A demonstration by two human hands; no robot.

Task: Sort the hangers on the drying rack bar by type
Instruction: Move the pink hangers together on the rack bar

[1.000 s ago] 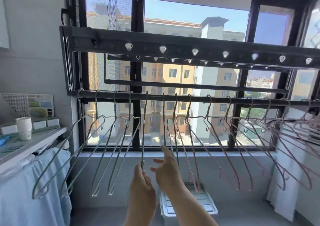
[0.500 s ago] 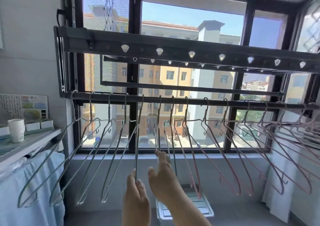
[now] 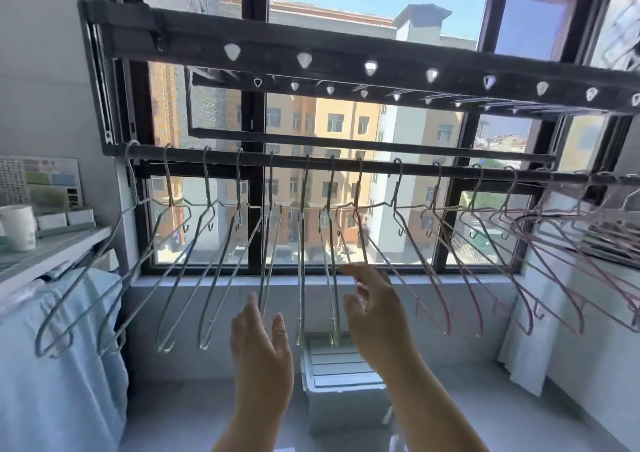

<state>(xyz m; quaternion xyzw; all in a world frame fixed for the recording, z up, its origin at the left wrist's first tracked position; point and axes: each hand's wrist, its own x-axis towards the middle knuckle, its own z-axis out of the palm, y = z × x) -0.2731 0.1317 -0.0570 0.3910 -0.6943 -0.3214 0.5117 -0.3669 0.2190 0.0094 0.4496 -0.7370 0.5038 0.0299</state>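
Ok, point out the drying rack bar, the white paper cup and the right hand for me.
drying rack bar (image 3: 381, 167), head view, bare stretch between hooks.
white paper cup (image 3: 19, 226), head view, side wall.
right hand (image 3: 375, 313), head view, back of the hand.

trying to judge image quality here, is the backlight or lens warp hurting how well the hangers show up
Head view: bright window backlight leaves the rack bar dark, though the silver hangers read clearly; wide-angle warp bows the bar, and the pink hangers smear together near the right edge; the right hand looks slightly motion-blurred.

Silver-grey hangers (image 3: 180, 271) left, pink hangers (image 3: 467, 278) right; dark bar (image 3: 381, 167); white cup (image 3: 19, 226).
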